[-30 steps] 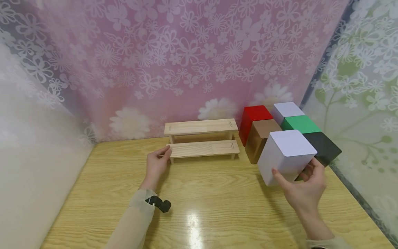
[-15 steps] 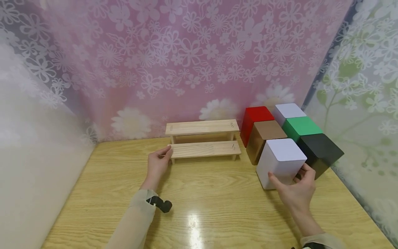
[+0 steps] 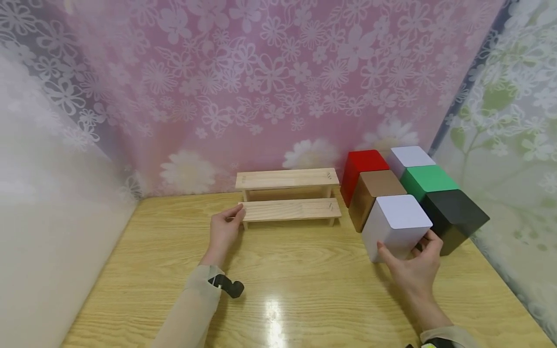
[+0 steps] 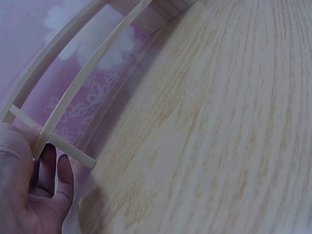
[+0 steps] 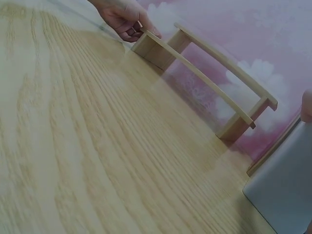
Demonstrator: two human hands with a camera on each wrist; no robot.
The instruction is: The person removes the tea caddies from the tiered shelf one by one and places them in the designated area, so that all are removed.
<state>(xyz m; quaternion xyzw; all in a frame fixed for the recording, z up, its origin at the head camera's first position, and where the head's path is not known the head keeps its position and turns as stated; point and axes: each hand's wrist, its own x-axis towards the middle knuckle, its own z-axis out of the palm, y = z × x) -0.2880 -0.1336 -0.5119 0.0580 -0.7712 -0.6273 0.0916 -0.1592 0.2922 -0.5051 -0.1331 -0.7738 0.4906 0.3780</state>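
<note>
My left hand (image 3: pixel 224 234) pinches the left end of the lower step of a two-tier wooden stand (image 3: pixel 289 210). In the left wrist view, the thumb lies on top of the lower board and the fingers (image 4: pixel 47 168) are beneath it. On the right, my right hand (image 3: pixel 415 268) grips a white box (image 3: pixel 387 237) between thumb and fingers, at its near lower part. That box is upright in front of a brown box (image 3: pixel 377 186). Its lower edge is at or just above the table; the right wrist view shows only part of it.
Behind the white box, two rows of boxes stand close together: a red box (image 3: pixel 365 162), another white box (image 3: pixel 411 157), a green box (image 3: pixel 431 179) and a black box (image 3: pixel 454 212). A pink flowered curtain (image 3: pixel 261 96) hangs at the back of the wooden table (image 3: pixel 300 275).
The white box has moved left and slightly down with my right hand, away from the black box, and then nearly stopped. My left hand has stayed on the stand.
</note>
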